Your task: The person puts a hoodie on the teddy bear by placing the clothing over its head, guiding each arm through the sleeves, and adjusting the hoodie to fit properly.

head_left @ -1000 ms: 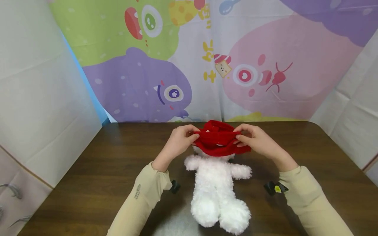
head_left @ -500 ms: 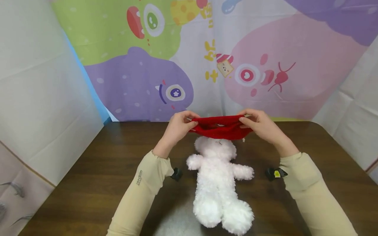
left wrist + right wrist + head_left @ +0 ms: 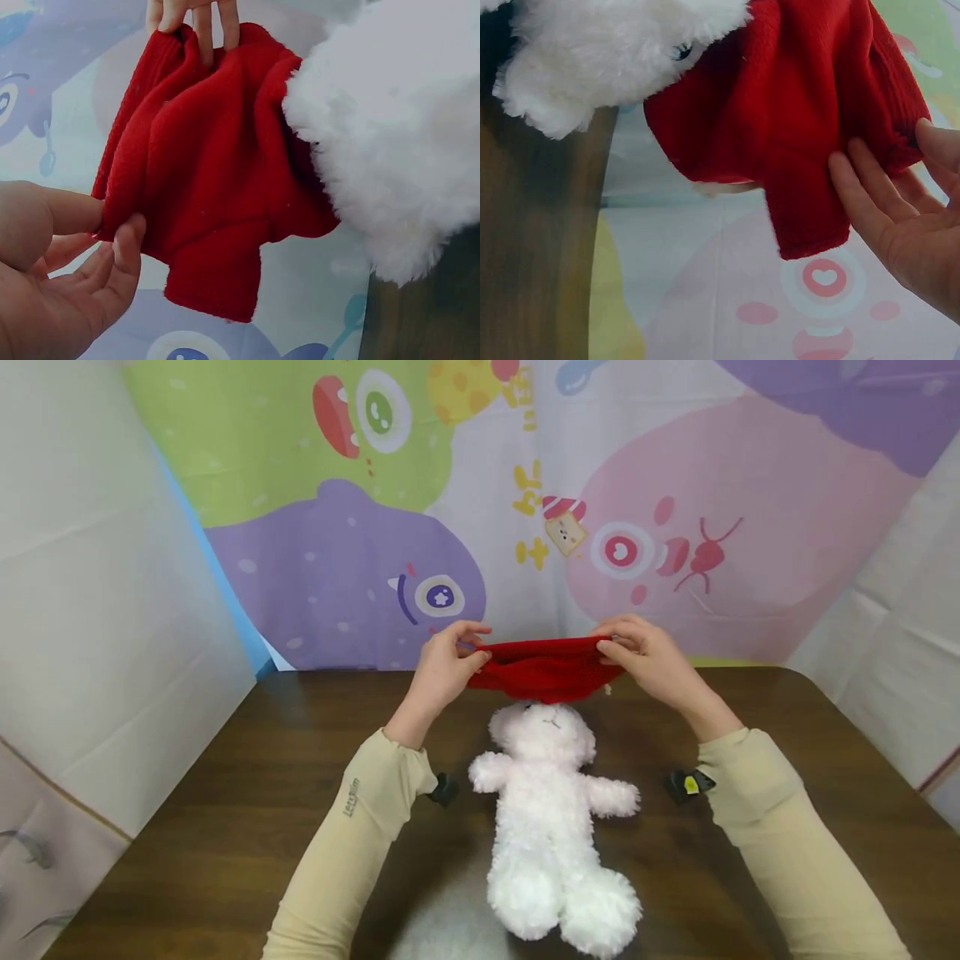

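Head view: we have raised the red sweater (image 3: 546, 670) to frame centre, baring the white plush toy's (image 3: 542, 802) muzzle (image 3: 552, 722); it seems nearly free. Left wrist view: our left hand (image 3: 67, 274) pinches the hem (image 3: 114, 214), lower left. Right wrist view: our right hand (image 3: 915, 232) pinches likewise, right edge.

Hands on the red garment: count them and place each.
2: the left hand pinches the red garment at its left end, the right hand at its right end.
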Demonstrator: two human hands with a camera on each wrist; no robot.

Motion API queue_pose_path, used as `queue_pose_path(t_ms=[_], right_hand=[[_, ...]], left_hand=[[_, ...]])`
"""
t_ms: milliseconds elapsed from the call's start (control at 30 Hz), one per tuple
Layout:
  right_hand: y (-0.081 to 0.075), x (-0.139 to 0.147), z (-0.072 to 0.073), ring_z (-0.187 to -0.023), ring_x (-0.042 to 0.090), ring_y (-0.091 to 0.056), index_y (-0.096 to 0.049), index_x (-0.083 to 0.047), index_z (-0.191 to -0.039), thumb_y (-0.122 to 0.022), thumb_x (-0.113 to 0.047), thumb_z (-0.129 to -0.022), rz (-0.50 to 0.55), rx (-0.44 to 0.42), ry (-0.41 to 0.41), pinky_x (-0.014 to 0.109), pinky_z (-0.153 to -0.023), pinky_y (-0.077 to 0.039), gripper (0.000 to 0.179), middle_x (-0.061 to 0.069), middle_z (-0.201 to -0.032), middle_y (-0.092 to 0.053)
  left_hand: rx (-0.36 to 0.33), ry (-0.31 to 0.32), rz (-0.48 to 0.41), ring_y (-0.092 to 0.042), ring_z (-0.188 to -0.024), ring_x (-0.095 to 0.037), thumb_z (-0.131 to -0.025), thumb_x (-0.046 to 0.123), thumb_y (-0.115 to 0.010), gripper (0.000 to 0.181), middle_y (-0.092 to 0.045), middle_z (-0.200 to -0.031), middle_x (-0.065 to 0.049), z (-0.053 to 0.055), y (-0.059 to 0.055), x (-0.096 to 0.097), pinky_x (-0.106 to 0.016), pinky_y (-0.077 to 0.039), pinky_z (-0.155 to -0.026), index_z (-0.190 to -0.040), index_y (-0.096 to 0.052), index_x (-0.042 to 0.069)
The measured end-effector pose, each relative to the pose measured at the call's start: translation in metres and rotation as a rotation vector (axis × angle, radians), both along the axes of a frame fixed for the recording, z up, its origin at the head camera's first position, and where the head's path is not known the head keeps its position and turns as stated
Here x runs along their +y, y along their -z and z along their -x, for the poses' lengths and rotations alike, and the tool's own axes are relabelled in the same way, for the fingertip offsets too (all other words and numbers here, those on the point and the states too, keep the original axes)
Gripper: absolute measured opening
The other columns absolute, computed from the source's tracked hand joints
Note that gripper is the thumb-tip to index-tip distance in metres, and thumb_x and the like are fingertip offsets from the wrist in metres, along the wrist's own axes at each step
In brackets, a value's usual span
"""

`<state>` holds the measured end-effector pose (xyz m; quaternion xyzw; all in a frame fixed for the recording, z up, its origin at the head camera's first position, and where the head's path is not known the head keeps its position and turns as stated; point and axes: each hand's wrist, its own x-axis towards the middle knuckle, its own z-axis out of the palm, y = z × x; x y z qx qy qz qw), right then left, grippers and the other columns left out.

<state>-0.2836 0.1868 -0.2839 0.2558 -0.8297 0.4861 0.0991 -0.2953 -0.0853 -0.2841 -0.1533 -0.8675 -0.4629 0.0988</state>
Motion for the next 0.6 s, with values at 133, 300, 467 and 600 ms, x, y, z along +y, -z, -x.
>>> queue_pose_path(t_ms=[133, 300, 467, 600], right_hand=[[0.006, -0.001, 0.007, -0.091, 0.028, -0.059, -0.06, 0.005, -0.107, -0.053, -0.004, -0.089, -0.033, 0.068, 0.006, 0.017, -0.074, -0.05, 0.021, 0.018, -0.117, -0.054], [0.015, -0.004, 0.013, -0.092, 0.031, -0.059, -0.06, 0.005, -0.105, -0.052, -0.002, -0.089, -0.038, 0.066, 0.013, 0.023, -0.076, -0.051, 0.019, 0.02, -0.119, -0.054], [0.021, -0.005, 0.02, -0.096, 0.032, -0.059, -0.058, 0.004, -0.105, -0.051, -0.004, -0.09, -0.052, 0.038, 0.013, 0.037, -0.081, -0.05, 0.018, 0.02, -0.121, -0.053], [0.026, -0.006, 0.027, -0.099, 0.035, -0.058, -0.056, 0.007, -0.106, -0.051, -0.003, -0.09, -0.015, -0.006, 0.004, 0.04, -0.083, -0.048, 0.019, 0.022, -0.123, -0.052]], left_hand=[[0.07, -0.023, 0.072, -0.062, -0.079, -0.019, -0.084, 0.01, -0.061, 0.024, -0.063, -0.097, -0.006, 0.003, 0.0, 0.002, -0.027, -0.047, -0.059, -0.108, -0.065, 0.013], [0.103, -0.052, 0.15, -0.06, -0.086, -0.021, -0.084, 0.01, -0.06, 0.016, -0.058, -0.1, -0.009, 0.006, 0.003, 0.004, -0.031, -0.047, -0.071, -0.097, -0.069, 0.009], [0.119, -0.045, 0.191, -0.058, -0.088, -0.023, -0.085, 0.008, -0.057, 0.013, -0.056, -0.1, -0.01, 0.013, 0.006, 0.005, -0.034, -0.045, -0.077, -0.094, -0.067, 0.008], [0.12, -0.035, 0.219, -0.055, -0.086, -0.023, -0.086, 0.008, -0.056, 0.013, -0.056, -0.1, -0.01, 0.019, 0.006, 0.006, -0.035, -0.044, -0.078, -0.094, -0.065, 0.008]])
